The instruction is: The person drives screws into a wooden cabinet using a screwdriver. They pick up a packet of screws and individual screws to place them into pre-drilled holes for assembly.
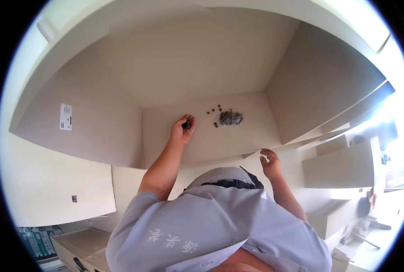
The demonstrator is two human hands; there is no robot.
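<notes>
Several small dark pieces (pixel 186 125) lie in the hollow of my left hand (pixel 182 129), which is turned palm up with the fingers curled round them. I judge that this cupped hold suits things so small and loose: a flat palm could let them roll off, and a pinch could carry only one or two. They are too tiny in view for me to tell exactly what they are.

My hand is over a pale board (pixel 247 140), inside a big box-shaped cabinet (pixel 183 54). To its right, apart from it, a clear bag (pixel 232 118) of similar dark pieces rests on the board. A few loose ones (pixel 213 110) are scattered beside the bag, mostly on its left, towards my hand. The bag probably keeps the bulk together, and its place on the board puts it within easy reach.

My right hand (pixel 270 164) holds nothing that I can see. Its fingers are loosely bent and spread, near the board's front edge; I cannot tell whether the fingertips touch that edge. Perhaps it is there to steady me, since my body, in a grey shirt (pixel 211 204), is close to the front and my left arm reaches in over it. A white label (pixel 66 117) is on the left wall.
</notes>
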